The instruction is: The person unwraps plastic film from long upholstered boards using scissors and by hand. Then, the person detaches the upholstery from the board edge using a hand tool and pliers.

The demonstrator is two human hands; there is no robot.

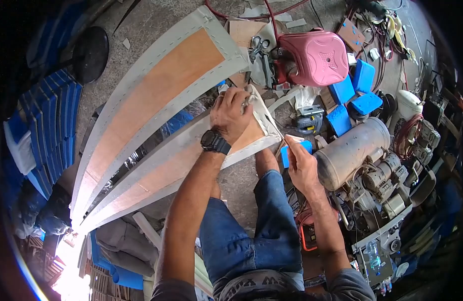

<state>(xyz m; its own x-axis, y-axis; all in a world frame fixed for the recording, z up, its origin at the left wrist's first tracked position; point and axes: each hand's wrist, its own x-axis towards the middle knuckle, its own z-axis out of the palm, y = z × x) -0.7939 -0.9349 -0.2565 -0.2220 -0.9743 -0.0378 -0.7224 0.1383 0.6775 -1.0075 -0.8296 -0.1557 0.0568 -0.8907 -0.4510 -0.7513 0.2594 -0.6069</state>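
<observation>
In front of me lies a long tapered wooden panel point(249, 138) with pale grey fabric point(184, 131) folded over its borders. My left hand point(231, 113), wearing a black wristwatch point(215, 141), is closed on the bunched fabric at the panel's wide end. Just right of that end's corner is my right hand point(302, 168), its fingers closed; whatever they hold is too small to make out. Alongside, to the left, rests a second fabric-edged panel point(156, 75), with a row of staple-like marks along its border.
A pink plastic stool point(319, 59) lies beyond the panels, near scissors point(259, 45). Blue pads point(363, 76), a power tool point(309, 120) and an air compressor tank point(353, 153) crowd the right. Stacked blue pieces point(43, 125) stand at left.
</observation>
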